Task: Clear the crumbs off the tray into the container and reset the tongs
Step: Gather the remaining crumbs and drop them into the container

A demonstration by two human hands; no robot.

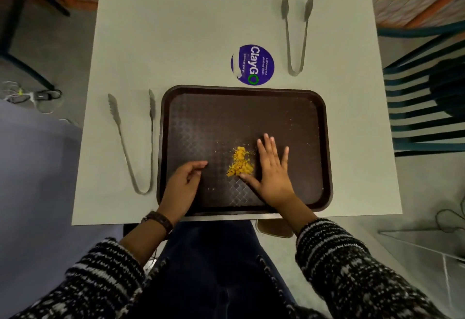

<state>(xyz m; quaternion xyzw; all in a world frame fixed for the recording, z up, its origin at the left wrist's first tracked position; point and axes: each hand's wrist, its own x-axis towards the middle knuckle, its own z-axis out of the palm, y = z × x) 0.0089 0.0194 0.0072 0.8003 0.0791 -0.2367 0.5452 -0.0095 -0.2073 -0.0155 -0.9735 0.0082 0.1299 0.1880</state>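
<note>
A dark brown tray lies at the near edge of a pale table. A heap of yellow crumbs sits near the tray's middle, with small specks scattered around it. My right hand lies flat on the tray, fingers spread, its thumb edge touching the right side of the heap. My left hand rests on the tray's left part, fingers loosely curled and empty, apart from the crumbs. One pair of metal tongs lies on the table left of the tray. A second pair of tongs lies beyond the tray, at the far right.
A round purple sticker is stuck to the table just beyond the tray. A brown container shows partly under the table's near edge, by my right forearm. A teal slatted chair stands at the right. Cables lie on the floor at the left.
</note>
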